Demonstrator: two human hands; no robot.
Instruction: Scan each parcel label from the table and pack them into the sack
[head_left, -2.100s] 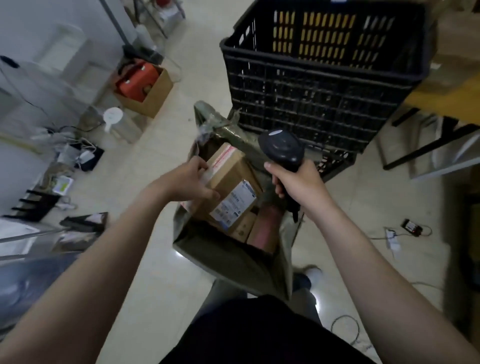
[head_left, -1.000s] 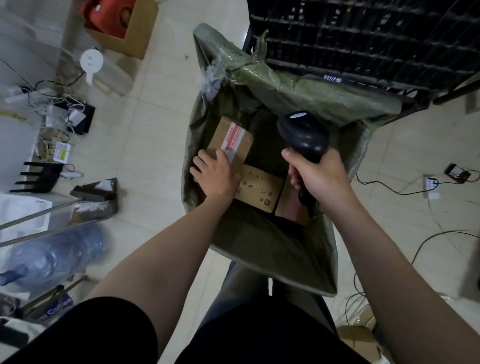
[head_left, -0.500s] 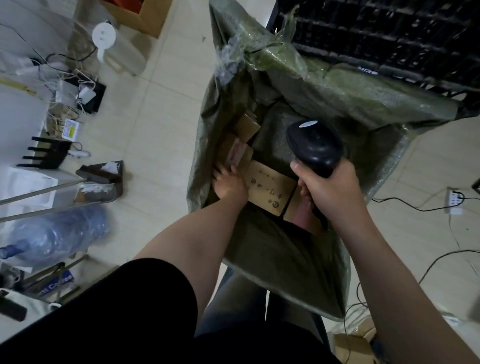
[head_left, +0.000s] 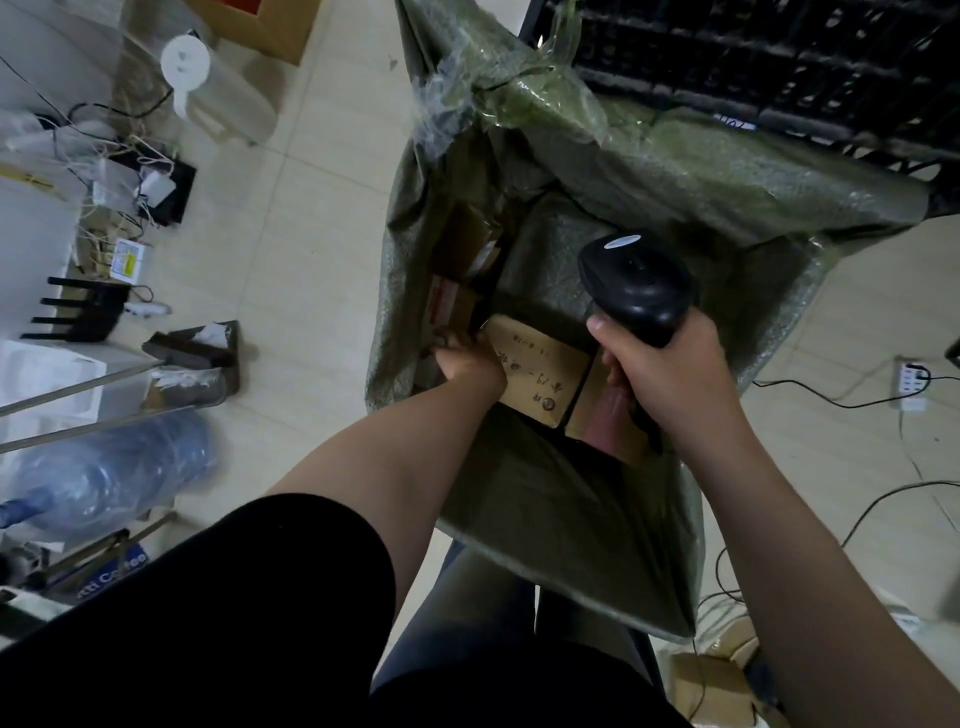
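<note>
A green woven sack (head_left: 649, 171) stands open on the floor in front of me. Inside lie several cardboard parcels; one brown box with handwriting (head_left: 540, 374) lies on top. My left hand (head_left: 467, 364) reaches deep into the sack at its left side, fingers down on a parcel with a red-and-white label (head_left: 449, 306); whether it still grips that parcel is hidden. My right hand (head_left: 670, 374) is above the sack's right side, closed around the handle of a black barcode scanner (head_left: 631, 283).
A black plastic crate (head_left: 779, 67) stands behind the sack. Cables and a power strip (head_left: 911, 376) lie on the tiled floor at the right. At the left are a water bottle (head_left: 104, 478), a router (head_left: 83, 312), a white kettle (head_left: 187, 67) and tangled wires.
My left hand has pushed the labelled parcel from the sack's mouth down deep into its left side. The view has tilted downward and closer. The scanner hand has stayed over the sack.
</note>
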